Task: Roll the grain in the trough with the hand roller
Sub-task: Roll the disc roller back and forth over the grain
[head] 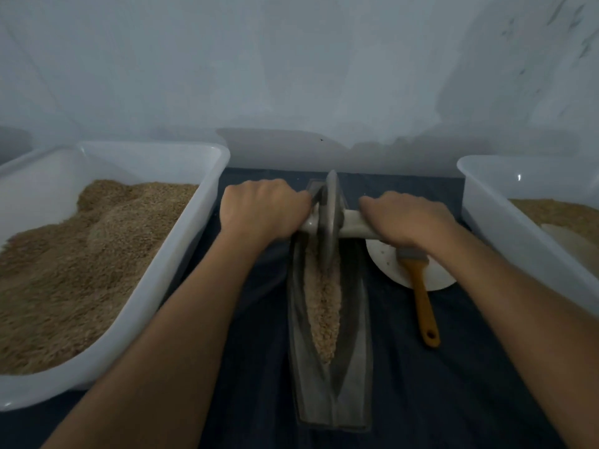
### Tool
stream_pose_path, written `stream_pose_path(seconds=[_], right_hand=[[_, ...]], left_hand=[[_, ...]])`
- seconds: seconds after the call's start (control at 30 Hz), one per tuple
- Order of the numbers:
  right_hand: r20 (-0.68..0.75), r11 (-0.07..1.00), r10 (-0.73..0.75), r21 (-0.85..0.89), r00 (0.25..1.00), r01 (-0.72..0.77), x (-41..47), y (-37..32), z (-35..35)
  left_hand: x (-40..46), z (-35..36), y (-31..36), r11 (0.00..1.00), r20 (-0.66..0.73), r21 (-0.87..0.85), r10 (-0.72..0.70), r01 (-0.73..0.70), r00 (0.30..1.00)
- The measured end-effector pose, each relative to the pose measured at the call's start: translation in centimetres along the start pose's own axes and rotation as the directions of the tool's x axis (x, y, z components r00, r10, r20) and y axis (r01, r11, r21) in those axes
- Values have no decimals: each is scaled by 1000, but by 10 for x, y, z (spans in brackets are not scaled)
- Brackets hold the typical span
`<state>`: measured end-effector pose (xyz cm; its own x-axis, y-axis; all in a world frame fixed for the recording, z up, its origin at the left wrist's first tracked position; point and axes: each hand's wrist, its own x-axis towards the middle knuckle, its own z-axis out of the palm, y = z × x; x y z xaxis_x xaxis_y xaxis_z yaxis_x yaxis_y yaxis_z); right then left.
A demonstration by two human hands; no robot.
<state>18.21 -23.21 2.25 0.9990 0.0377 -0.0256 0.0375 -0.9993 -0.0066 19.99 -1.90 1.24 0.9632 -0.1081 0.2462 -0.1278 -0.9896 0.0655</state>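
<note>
Head view, hands gripping roller, unlabelled

Open dark cloth either side of the trough — tubs flanking, brush and plate rightward.

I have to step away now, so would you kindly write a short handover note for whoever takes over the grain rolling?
Left hand and right hand each grip one end of the hand roller's handle.
The roller's wheel stands upright at the far end of the trough.
Grain lies along the trough's middle.
Done: rolling is under way.
Left: roll toward the near end; how fine the grain is cannot be told.
</note>
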Motion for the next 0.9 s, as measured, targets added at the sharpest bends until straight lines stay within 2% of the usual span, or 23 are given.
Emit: stream_pose_path(seconds=[0.07,0.13,0.17,0.23,0.3,0.37,0.43,0.5,0.57,0.63,0.73,0.83,0.9], right_hand=[[56,1000,-15,19,998,14,6,0,-5],[-41,997,26,67,999,-24,-5,-1,-1],[-146,995,57,89,988,-44,-16,-3,5],[-450,998,47,65,892,-20,-46,-11,21],[-633,999,-1,29,774,26,-79,-20,29],[-697,996,-19,52,717,78,-103,-20,34],[-739,985,-28,95,673,146,-120,-17,43],[-762,975,-23,127,647,185,-128,-14,49],[-741,980,-8,127,672,151,-126,-13,49],[-706,995,-7,63,708,73,-111,-15,42],[-629,1000,-6,4,777,11,-72,-17,24],[-434,999,-6,27,901,20,-29,-10,11],[-262,999,17,30,965,-10,-6,-5,3]], left_hand=[[4,-1,3,998,10,-46,-36,36,999],[-12,-2,3,1000,-89,16,1,1,996],[-24,0,2,996,-164,81,60,-47,985],[-58,0,2,981,-234,156,146,-111,961],[-88,0,-1,990,-299,52,140,-130,944],[-109,-5,-3,988,-368,-83,90,-129,926],[-131,-10,-5,980,-436,-76,132,-183,890],[-137,-15,-3,978,-444,-45,163,-204,881],[-128,-14,1,978,-439,-30,173,-206,882],[-110,-8,0,988,-383,21,148,-151,912],[-82,7,-8,936,-268,300,267,-183,926],[-47,3,-8,950,-142,270,200,-157,969],[-23,0,-6,971,-22,184,159,-153,987]])
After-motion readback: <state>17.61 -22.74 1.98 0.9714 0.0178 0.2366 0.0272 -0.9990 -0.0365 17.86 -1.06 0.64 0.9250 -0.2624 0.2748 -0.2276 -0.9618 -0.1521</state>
